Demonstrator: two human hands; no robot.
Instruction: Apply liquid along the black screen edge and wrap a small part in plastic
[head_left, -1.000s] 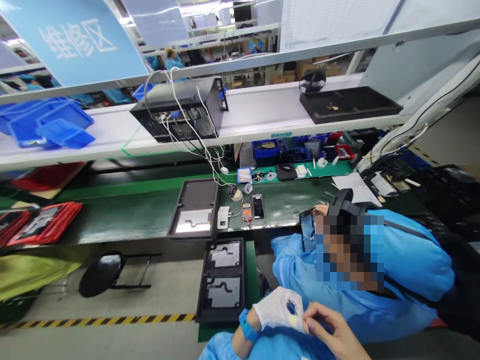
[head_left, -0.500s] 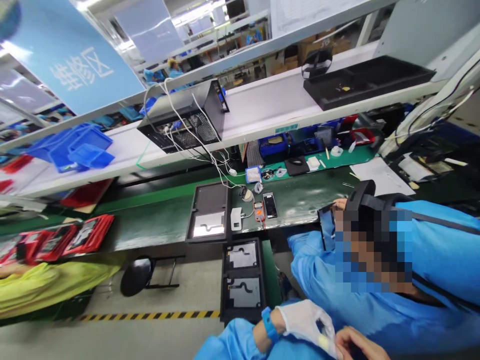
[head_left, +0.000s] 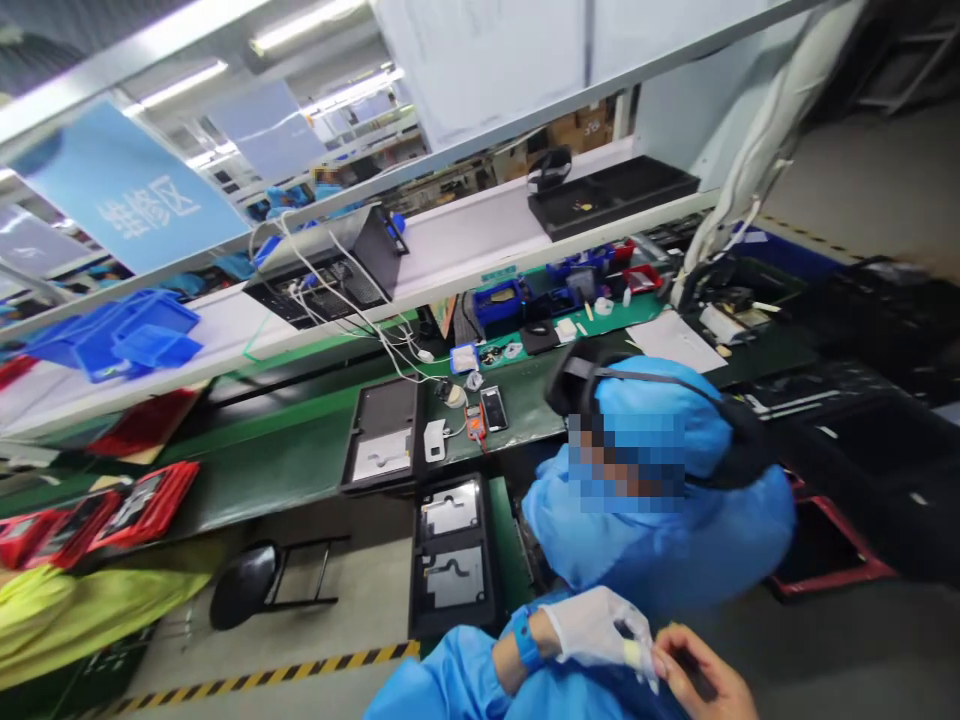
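My left hand (head_left: 600,630) wears a white glove and a blue wrist strap (head_left: 525,640); its fingers pinch together at a yellowish fingertip cover (head_left: 634,653). My bare right hand (head_left: 701,675) meets it at the bottom edge, fingers curled and pinching at the same spot. What is held between them is too small to name. Both hands hover in front of a seated person in a blue coat (head_left: 660,500), away from the green workbench (head_left: 300,450).
Black trays (head_left: 379,435) lie on the bench and more black trays (head_left: 454,555) on a lower stand. A phone (head_left: 493,408) and an orange meter (head_left: 473,421) sit on the bench. A black stool (head_left: 244,598), red trays (head_left: 135,505), blue bins (head_left: 120,335) and a computer case (head_left: 337,265) are at left.
The view has swung and tilted right, so the seated person now sits nearer the centre. My hands stay pinched together at the bottom edge.
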